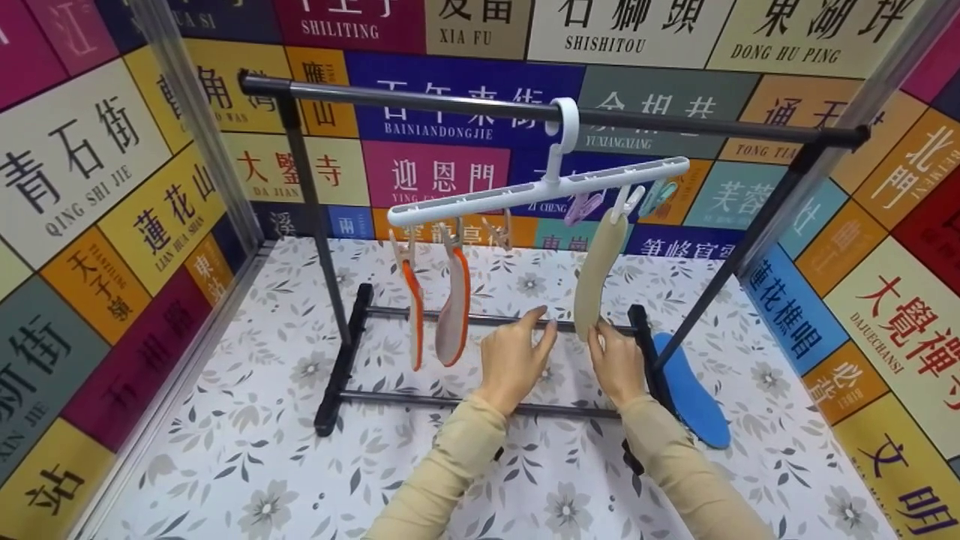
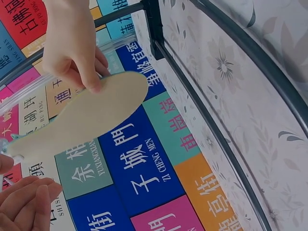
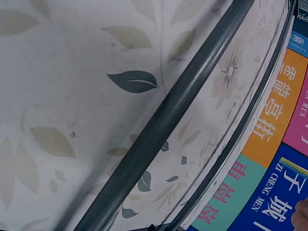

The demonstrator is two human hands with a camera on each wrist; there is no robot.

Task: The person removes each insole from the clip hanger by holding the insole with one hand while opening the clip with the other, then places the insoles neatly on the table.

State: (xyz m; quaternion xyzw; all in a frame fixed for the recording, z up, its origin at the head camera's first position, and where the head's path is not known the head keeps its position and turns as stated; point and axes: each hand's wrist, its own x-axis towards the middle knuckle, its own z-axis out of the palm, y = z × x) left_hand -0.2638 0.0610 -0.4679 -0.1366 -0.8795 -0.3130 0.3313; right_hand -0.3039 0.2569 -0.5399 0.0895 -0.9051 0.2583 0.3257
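A beige insole (image 1: 600, 262) hangs from a white clip (image 1: 628, 201) on the right half of a pale blue clip hanger (image 1: 551, 185). My right hand (image 1: 616, 360) pinches the insole's lower end between thumb and fingers, seen closely in the left wrist view. To its left, my left hand (image 1: 514, 360) is in the air with relaxed fingers, holding nothing. Two orange-edged insoles, a narrow one (image 1: 414, 315) and a broader-facing one (image 1: 456, 307), hang from clips on the hanger's left half. The hanger tilts, its left end lower.
A black rack (image 1: 420, 100) carries the hanger on its top bar; its lower bars (image 1: 420, 400) run close over the floral tabletop (image 1: 262, 465). On the right, a blue insole (image 1: 694, 397) lies by the rack's foot. Purple (image 1: 583, 208) and green (image 1: 658, 198) clips flank the beige insole.
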